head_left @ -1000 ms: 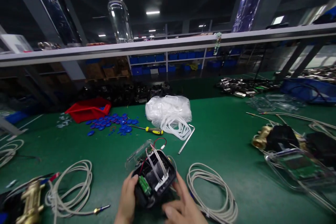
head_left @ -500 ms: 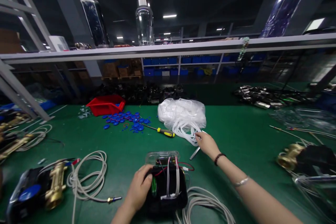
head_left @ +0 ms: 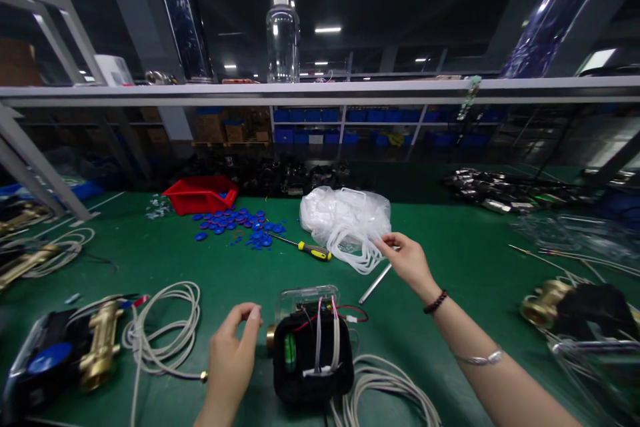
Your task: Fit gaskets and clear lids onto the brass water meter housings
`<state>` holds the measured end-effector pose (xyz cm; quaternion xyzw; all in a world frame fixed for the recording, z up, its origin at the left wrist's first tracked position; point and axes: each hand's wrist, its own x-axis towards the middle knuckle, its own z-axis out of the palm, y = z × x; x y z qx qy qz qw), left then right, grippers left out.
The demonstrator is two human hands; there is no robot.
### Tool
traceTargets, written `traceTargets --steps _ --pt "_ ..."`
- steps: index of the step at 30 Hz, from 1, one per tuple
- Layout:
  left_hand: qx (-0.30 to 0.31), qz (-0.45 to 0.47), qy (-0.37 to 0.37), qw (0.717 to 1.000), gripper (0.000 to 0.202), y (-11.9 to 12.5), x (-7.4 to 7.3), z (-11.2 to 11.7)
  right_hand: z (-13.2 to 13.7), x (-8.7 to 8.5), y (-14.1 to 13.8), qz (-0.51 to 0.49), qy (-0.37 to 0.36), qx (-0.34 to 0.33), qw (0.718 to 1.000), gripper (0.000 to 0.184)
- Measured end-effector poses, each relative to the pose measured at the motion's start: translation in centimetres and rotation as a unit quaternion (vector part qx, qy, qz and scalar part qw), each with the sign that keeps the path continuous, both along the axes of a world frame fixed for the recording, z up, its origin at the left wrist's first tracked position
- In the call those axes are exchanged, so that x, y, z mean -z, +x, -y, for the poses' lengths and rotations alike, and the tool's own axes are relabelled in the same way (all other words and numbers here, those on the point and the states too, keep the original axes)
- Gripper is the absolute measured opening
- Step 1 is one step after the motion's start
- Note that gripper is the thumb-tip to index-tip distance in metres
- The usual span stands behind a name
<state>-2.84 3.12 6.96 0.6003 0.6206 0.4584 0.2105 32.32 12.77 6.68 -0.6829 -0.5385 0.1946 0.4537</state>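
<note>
My left hand hovers beside a black housing, apart from it, with thumb and fingers loosely curved and nothing visible between them. The housing lies open, showing a green cylinder, grey and red wires, and a clear cover at its back. My right hand reaches to the right edge of a coil of white tubing and the clear plastic bag behind it. Its fingertips come together there; what they pinch is unclear. Below that hand lies a thin silver rod.
A yellow-black screwdriver lies left of the tubing, near scattered blue caps and a red bin. Units with brass fittings and coiled grey cable flank the work. A shelf with bottles crosses above.
My left hand has let go of the housing and moved left, uncovering the green cylinder and a brass fitting. My right hand has shifted slightly up and right at the tubing's edge.
</note>
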Motion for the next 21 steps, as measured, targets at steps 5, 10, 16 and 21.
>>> traceTargets --steps 5,10,16,21 --pt "0.040 0.016 0.015 0.999 0.033 1.9 -1.4 0.0 0.3 -1.2 -1.3 -0.078 0.017 -0.015 0.997 0.020" --pt "0.071 0.029 0.027 0.997 0.028 3.5 -3.5 0.1 2.8 -3.0 -4.3 -0.006 0.081 -0.067 0.994 0.015" --pt "0.119 0.021 0.050 0.991 0.022 4.9 -5.3 -0.9 4.6 -5.4 -5.7 0.112 0.146 -0.024 0.983 0.018" --pt "0.129 0.102 -0.009 0.986 0.029 5.4 -5.1 -0.7 7.2 -7.5 -6.7 0.145 0.220 -0.111 0.958 0.022"
